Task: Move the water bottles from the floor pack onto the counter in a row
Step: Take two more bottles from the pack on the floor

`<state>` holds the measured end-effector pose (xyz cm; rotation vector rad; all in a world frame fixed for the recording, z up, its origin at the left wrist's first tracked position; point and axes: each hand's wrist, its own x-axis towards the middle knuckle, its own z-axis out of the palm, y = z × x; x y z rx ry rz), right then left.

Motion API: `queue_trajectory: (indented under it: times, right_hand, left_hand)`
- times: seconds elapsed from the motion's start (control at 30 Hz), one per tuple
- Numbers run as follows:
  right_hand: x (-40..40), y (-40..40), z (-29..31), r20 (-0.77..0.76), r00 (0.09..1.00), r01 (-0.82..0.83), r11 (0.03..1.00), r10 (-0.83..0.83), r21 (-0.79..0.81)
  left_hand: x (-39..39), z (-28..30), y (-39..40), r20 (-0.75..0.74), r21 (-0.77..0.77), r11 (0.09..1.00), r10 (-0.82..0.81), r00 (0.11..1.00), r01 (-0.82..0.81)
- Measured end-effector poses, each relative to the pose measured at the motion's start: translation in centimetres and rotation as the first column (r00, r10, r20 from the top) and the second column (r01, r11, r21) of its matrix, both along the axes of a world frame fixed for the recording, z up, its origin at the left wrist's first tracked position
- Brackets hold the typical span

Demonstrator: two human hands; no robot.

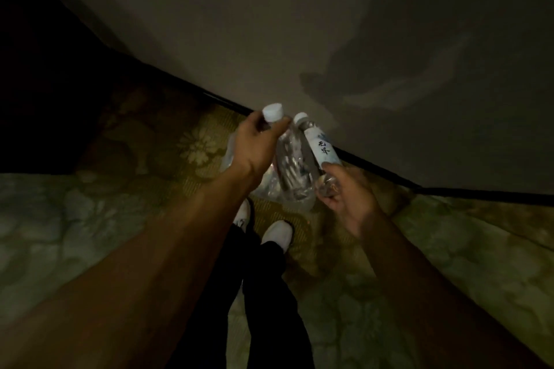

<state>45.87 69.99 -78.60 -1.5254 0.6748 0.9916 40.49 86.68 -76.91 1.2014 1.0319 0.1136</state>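
Observation:
My left hand (254, 144) grips a clear water bottle just under its white cap (272, 112); the bottle's body is mostly hidden behind the hand. My right hand (349, 195) holds a second water bottle (319, 145) by its base, tilted with its white cap up and left and a white label with dark characters showing. Both bottles are lifted above the crumpled clear plastic floor pack (287, 186), which lies on the carpet by the wall. No counter is in view.
A patterned green-gold carpet (150, 159) covers the floor. A plain wall (299, 24) with a dark baseboard (389, 172) runs behind the pack. My white shoes (277, 235) and dark trousers stand just before the pack. The far left is very dark.

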Motion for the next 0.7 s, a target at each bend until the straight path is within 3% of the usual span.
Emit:
queue_trajectory:
  times: [0.07, 0.17, 0.3, 0.4, 0.7]
  right_hand:
    - [-0.2, -0.4, 4.3, 0.002, 1.0, -0.015, 0.996, 0.015, 0.088]
    - [-0.6, -0.3, 10.4, 0.012, 0.999, -0.053, 0.976, 0.052, 0.213]
    - [-2.5, -0.2, 18.4, -0.057, 0.998, 0.039, 0.915, -0.017, 0.402]
    - [-4.7, -0.4, 23.7, -0.036, 0.999, 0.019, 0.882, -0.002, 0.471]
    - [-9.7, -1.3, 32.0, 0.062, 0.986, 0.093, 0.808, -0.158, 0.582]
  left_hand:
    - [-0.1, 3.4, -0.3, 0.009, -0.05, 0.996, 0.079, 0.997, -0.078]
    - [-0.5, 8.8, -0.2, 0.022, -0.086, 0.994, 0.064, 0.998, -0.062]
    - [-1.0, 16.2, 0.1, 0.015, -0.201, 0.972, 0.131, 0.991, -0.125]
    - [-1.4, 21.8, 0.0, 0.013, -0.134, 0.985, 0.109, 0.994, -0.106]
    - [-6.0, 31.3, -4.0, 0.092, -0.021, 0.996, -0.085, 0.992, 0.087]
